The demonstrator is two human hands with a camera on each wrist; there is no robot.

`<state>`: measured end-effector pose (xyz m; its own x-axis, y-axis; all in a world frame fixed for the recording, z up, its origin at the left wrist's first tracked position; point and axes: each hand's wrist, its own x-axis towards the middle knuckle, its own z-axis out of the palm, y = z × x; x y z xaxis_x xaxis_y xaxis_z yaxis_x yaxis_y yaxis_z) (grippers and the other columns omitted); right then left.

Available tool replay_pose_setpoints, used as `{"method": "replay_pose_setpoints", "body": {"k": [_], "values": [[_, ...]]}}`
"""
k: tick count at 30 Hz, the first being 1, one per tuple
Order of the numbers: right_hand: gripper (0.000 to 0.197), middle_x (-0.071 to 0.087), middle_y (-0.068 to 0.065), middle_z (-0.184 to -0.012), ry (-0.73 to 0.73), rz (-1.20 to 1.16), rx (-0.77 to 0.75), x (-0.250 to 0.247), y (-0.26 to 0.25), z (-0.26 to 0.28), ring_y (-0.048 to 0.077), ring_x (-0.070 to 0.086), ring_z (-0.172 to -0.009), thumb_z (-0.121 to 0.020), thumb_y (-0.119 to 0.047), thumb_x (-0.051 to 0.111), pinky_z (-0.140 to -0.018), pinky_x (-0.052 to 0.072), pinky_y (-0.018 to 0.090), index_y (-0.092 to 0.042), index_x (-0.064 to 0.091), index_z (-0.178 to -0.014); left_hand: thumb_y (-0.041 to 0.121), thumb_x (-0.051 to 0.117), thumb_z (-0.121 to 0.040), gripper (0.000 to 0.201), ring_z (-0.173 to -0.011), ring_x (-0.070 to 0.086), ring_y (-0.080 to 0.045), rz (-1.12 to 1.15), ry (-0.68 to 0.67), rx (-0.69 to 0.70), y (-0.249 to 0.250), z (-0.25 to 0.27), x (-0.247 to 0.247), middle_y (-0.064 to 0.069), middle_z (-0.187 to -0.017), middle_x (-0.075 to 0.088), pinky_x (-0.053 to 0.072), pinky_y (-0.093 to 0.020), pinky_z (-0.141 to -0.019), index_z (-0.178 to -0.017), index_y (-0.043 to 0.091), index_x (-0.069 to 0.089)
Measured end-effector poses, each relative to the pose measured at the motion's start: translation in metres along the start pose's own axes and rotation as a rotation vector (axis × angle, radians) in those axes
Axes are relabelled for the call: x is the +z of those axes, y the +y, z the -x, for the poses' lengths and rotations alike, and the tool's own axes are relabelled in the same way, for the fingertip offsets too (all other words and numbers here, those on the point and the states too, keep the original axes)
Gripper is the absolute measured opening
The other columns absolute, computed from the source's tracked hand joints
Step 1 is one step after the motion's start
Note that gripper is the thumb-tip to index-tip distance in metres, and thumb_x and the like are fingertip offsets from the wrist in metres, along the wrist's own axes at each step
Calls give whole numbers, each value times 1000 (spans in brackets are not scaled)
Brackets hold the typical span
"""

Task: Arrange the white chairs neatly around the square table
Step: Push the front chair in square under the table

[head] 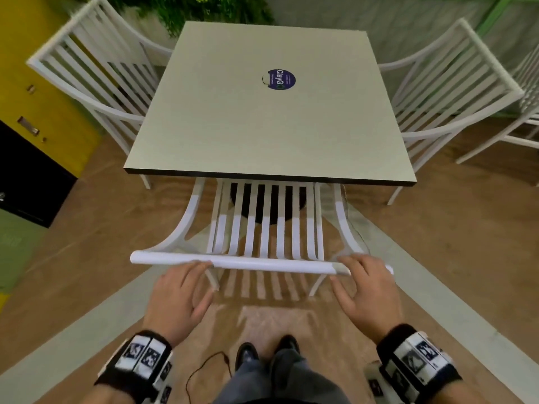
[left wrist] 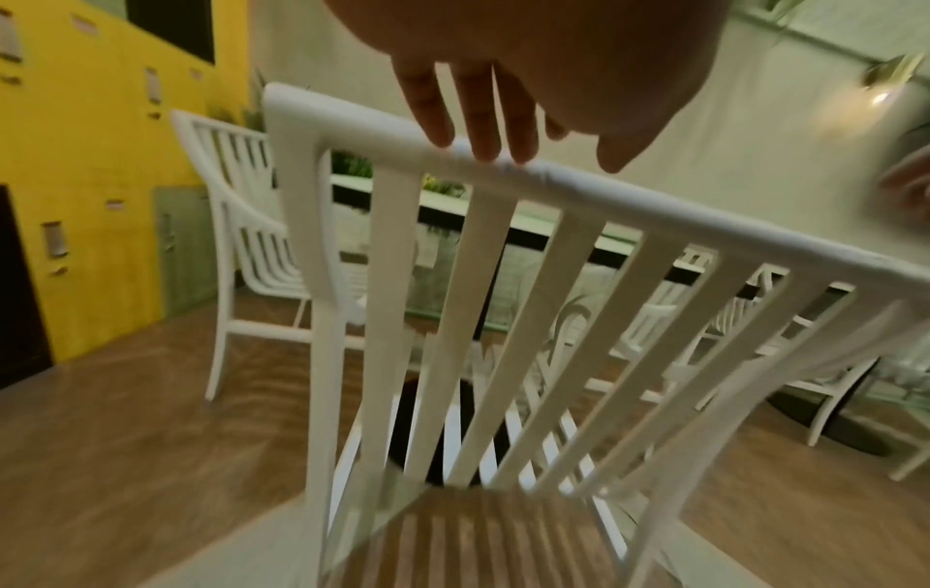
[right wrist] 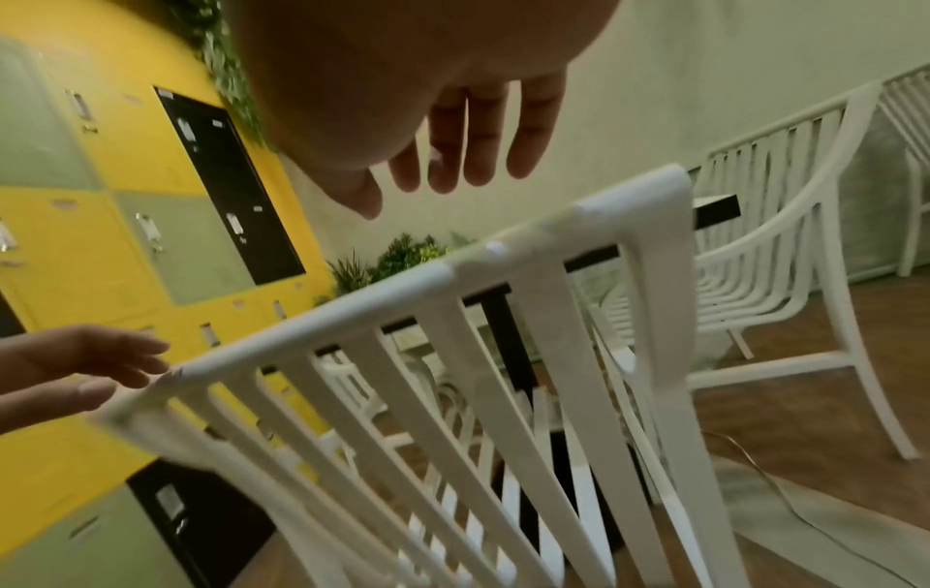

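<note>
The square beige table [head: 262, 126] has a white slatted chair at its left side [head: 87, 71] and another at its right side [head: 455, 88]. A third white chair [head: 256, 262] stands at the near side, its seat under the table edge. My left hand [head: 180, 290] lies with straight fingers [left wrist: 483, 119] touching that chair's top rail [left wrist: 604, 191]. My right hand [head: 364, 287] is open over the rail's right end, and its spread fingers [right wrist: 473, 151] appear just clear of the rail [right wrist: 402, 290].
Yellow and black lockers [head: 35, 91] line the left wall. Another white chair [head: 525, 112] stands at the far right. Plants [head: 204, 7] sit behind the table. A thin cable [head: 204, 371] lies on the wooden floor by my shoes [head: 262, 351].
</note>
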<state>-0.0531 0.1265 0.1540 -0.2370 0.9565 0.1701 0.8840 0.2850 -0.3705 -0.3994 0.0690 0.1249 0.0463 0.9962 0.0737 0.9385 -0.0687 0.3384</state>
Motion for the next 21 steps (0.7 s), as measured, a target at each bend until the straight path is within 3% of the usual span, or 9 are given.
{"method": "replay_pose_setpoints", "body": {"k": [2, 4, 7, 10, 15, 21], "values": [[47, 59, 3, -117, -2, 15, -12, 1, 5, -17, 21, 52, -108, -84, -50, 52, -86, 47, 42, -21, 59, -120, 55, 45, -85, 58, -116, 52, -20, -46, 11, 21, -1, -26, -7, -1, -127, 57, 44, -42, -97, -130, 19, 49], [57, 52, 6, -133, -117, 59, -6, 8, 11, -28, 24, 47, -120, -84, -58, 48, -96, 43, 48, -25, 51, -130, 66, 37, -84, 73, -127, 46, -24, -103, -97, 8, -5, -50, -7, -4, -137, 51, 38, -47, -105, -138, 18, 42], [68, 35, 5, -151, -331, 134, 21, 23, 18, -34, 25, 30, -138, -86, -70, 31, -112, 24, 55, -32, 36, -142, 83, 17, -77, 94, -136, 37, -26, -184, -262, 3, -9, -72, -1, -4, -147, 43, 30, -49, -111, -144, 18, 35], [74, 28, -2, -155, -426, 216, -8, 32, 20, -30, 22, 20, -143, -83, -77, 16, -115, 11, 56, -38, 29, -144, 93, 13, -66, 109, -139, 33, -22, -233, -313, 5, -11, -76, 5, -1, -149, 41, 30, -46, -112, -144, 19, 34], [74, 40, -4, -149, -422, 259, -63, 34, 29, -35, 23, 30, -140, -81, -81, 15, -112, 21, 55, -40, 41, -137, 95, 10, -61, 114, -137, 37, -20, -261, -302, -31, -4, -74, 9, 0, -146, 45, 30, -43, -113, -141, 20, 40], [73, 48, -5, -143, -394, 260, -43, 36, 29, -34, 25, 39, -135, -82, -81, 17, -107, 31, 54, -39, 48, -133, 97, 4, -55, 118, -141, 28, -15, -268, -349, -31, -7, -77, 9, 5, -150, 38, 23, -40, -116, -144, 24, 33]]}}
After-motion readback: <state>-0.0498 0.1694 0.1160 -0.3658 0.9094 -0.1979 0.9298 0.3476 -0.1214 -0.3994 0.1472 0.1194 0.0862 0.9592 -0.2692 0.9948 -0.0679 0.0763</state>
